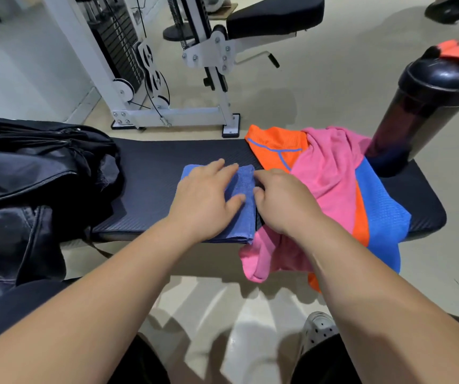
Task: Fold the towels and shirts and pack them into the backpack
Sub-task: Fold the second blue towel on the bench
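- Towel (242,217): blue, ribbed, folded to 1 narrow strip, on bench (150,173) beneath left hand (206,195).
- Left hand: flat, pressing towel.
- Right hand (281,200): curled at towel's right edge; hold unclear.
- Backpack (29,176): black, left of hands.

The folded towel (243,214) lay mid-tabletop (153,167). The backpack (29,173) sat at the left end, and the shirts (330,173) were heaped just right of the towel, draping over the near edge. A bottle (422,115) stood at the right end, with a weight machine (167,79) on the floor (319,92) behind.
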### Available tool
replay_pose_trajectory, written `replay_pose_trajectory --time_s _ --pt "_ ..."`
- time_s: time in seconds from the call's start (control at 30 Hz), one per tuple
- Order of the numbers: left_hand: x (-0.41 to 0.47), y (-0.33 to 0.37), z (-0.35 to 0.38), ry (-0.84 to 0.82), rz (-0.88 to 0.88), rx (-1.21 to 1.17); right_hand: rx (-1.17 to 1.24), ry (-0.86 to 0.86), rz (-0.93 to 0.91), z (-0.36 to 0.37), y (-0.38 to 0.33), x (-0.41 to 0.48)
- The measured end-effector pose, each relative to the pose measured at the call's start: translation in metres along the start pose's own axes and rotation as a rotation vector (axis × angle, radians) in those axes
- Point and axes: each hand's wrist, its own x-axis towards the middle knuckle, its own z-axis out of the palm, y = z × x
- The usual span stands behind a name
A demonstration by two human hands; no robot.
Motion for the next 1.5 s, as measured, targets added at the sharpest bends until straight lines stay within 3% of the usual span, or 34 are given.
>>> replay_pose_trajectory --time_s 0.1,0.2,0.37,0.43,0.57,0.7,0.87,1.07,1.17,1.5 --pt "-0.006 -0.01 0.021 -0.239 -0.081 0.162 -0.016 0.004 -0.032 0.006 -0.003 0.002" --pt "-0.008 -0.019 0.033 -0.229 -0.028 0.2 -0.016 0.021 -0.064 0.008 -0.006 0.003" --pt "0.005 -0.053 0.012 -0.263 0.396 0.308 -0.11 -0.077 -0.123 0.008 -0.007 0.004" --pt "0.005 -0.071 0.004 -0.18 0.475 0.302 -0.172 -0.154 -0.112 0.009 -0.007 0.004" --pt "-0.005 -0.083 -0.008 0.076 0.196 0.095 -0.245 -0.181 -0.09 0.007 -0.017 0.0" --pt "-0.02 -0.081 -0.011 -0.033 -0.108 -0.008 -0.27 -0.255 -0.036 -0.007 -0.036 -0.006" --pt "-0.03 -0.077 -0.014 -0.166 -0.086 -0.015 -0.269 -0.35 -0.076 -0.021 -0.042 -0.016" --pt "-0.009 -0.084 -0.025 -0.218 -0.085 -0.249 -0.067 -0.126 -0.145 -0.015 -0.028 0.018" --pt "0.004 -0.087 -0.034 -0.287 -0.079 -0.253 0.004 -0.259 -0.225 -0.009 -0.032 0.036" --pt "0.026 -0.081 -0.031 -0.366 -0.162 -0.101 -0.393 -0.486 -0.138 -0.007 -0.052 0.062"
